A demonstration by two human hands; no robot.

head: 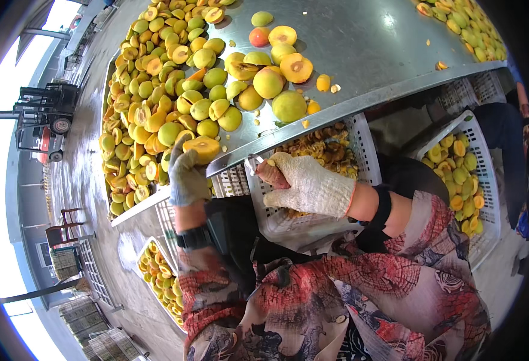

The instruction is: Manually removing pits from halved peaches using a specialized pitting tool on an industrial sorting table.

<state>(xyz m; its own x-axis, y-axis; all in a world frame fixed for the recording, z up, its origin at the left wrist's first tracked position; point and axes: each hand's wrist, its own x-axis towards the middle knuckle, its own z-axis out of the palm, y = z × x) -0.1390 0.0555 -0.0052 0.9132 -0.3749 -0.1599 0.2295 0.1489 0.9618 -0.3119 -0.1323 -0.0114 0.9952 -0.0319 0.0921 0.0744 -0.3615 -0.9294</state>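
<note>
My left hand (188,177), in a pale knit glove, holds a halved yellow peach (202,149) at the near edge of the metal table (350,58). The fruit's orange cut face shows. My right hand (314,186), gloved too, grips the reddish-brown handle (271,174) of a small hand tool with a bent metal end (253,163). It is over a white plastic crate (367,149) that holds brownish fruit scraps (332,143). Beyond my left hand, halved peaches (156,104) are heaped on the table, and several whole-looking ones (289,106) lie to the right.
The table's raised metal lip (381,92) runs in front of me. A crate of peach halves (490,189) stands at right, another (156,275) at lower left. More fruit (467,27) is piled at far right, near a seated person's leg (494,126). A forklift (43,122) stands left.
</note>
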